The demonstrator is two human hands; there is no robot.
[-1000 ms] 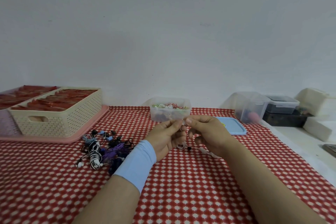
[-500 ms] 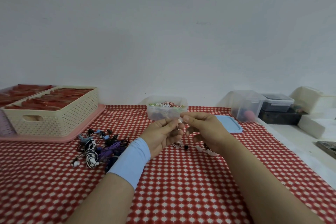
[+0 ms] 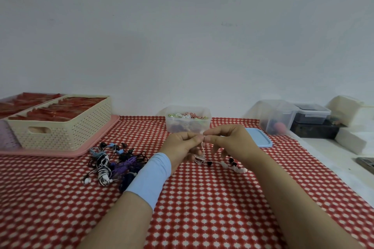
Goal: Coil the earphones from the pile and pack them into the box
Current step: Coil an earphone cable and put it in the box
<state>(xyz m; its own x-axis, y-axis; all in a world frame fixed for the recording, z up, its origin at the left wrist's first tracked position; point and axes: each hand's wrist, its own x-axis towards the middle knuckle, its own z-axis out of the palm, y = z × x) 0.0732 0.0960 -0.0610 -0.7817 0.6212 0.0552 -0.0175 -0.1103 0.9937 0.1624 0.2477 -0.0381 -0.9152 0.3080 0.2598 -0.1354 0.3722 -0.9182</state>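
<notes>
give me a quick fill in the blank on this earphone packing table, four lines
1. The left hand and the right hand both pinch a thin ____ earphone cable.
2. The pile of earphones lies on the tablecloth to the person's ____ of both hands.
3. The lid lying flat beside the clear box is coloured ____.
4. The tablecloth is checked in white and ____.

Missing words: white; left; blue; red
</notes>
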